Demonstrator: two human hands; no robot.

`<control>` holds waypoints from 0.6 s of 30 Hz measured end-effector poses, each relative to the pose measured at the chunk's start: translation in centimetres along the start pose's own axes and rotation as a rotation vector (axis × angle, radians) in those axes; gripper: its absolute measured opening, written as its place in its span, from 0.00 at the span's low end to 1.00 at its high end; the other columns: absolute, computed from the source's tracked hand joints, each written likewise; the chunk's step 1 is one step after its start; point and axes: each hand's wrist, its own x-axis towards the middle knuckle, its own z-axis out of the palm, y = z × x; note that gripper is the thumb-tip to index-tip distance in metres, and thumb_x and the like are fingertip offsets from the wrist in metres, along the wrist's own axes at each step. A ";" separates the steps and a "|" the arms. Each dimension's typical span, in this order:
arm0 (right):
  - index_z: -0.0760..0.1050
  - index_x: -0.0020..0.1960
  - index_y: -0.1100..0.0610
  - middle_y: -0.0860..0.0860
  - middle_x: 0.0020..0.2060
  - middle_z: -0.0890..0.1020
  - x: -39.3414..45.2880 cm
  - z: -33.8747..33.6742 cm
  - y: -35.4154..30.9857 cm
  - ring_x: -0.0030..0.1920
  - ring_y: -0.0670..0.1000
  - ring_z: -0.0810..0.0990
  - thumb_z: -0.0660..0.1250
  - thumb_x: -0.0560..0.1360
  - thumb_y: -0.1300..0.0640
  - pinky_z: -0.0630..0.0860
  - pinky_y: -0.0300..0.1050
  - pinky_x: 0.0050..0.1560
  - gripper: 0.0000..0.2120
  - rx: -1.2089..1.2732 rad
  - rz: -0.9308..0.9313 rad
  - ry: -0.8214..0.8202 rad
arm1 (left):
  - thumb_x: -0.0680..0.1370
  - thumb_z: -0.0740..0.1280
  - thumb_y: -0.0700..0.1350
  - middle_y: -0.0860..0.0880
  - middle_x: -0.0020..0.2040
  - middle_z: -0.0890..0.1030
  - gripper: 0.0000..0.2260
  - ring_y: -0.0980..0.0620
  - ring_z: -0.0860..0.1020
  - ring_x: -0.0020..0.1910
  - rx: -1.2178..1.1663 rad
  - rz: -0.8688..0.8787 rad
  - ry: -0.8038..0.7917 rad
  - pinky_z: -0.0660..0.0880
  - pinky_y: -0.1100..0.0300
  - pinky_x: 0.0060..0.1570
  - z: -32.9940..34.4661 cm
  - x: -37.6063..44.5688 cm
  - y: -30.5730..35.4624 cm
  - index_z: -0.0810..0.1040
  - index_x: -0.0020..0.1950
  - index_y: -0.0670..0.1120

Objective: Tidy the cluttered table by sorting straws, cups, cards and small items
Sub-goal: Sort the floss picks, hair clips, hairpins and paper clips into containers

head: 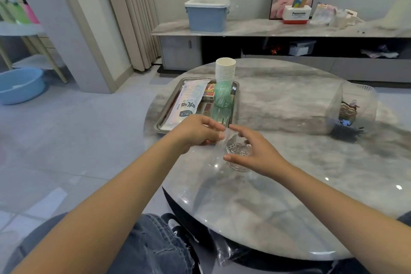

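left grip (198, 132) pinches a clear plastic bag (216, 151); right grip (251, 151) wide, fingers spread.
bag hangs over glass bowl (239, 168) w/ paper clips (239, 148) on bench (289, 118), near metal tray (166, 118).

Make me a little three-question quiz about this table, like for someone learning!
1. True or false: the paper cups are stacked on the tray.
2. What fills the small glass bowl? A) paper clips B) coins C) beads
3. Which hand holds the clear plastic?

Key: 1 true. 2 A. 3 the left; the right hand spreads open over the bowl.
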 end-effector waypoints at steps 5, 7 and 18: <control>0.58 0.74 0.45 0.45 0.66 0.69 0.2 -1.9 -0.1 0.65 0.45 0.70 0.76 0.65 0.46 0.70 0.41 0.61 0.43 0.093 0.091 0.064 | 0.75 0.68 0.33 0.50 0.33 0.79 0.06 0.57 0.74 0.30 -0.267 -0.064 -0.124 0.73 0.67 0.33 1.2 1.3 2.1 0.79 0.47 0.44; 0.55 0.75 0.47 0.47 0.70 0.66 0.3 -2.4 0.5 0.67 0.46 0.69 0.76 0.66 0.48 0.70 0.43 0.63 0.44 0.060 0.114 0.062 | 0.76 0.66 0.33 0.48 0.36 0.79 0.07 0.56 0.73 0.33 -0.369 -0.104 -0.138 0.73 0.66 0.34 1.8 2.0 2.0 0.78 0.48 0.44; 0.49 0.77 0.49 0.53 0.69 0.62 2.5 -2.7 1.9 0.69 0.55 0.58 0.71 0.66 0.37 0.61 0.47 0.67 0.49 -0.472 0.207 -0.197 | 0.75 0.71 0.42 0.49 0.37 0.80 0.05 0.57 0.75 0.33 -0.209 -0.114 0.091 0.71 0.70 0.30 3.7 5.1 -2.9 0.80 0.48 0.43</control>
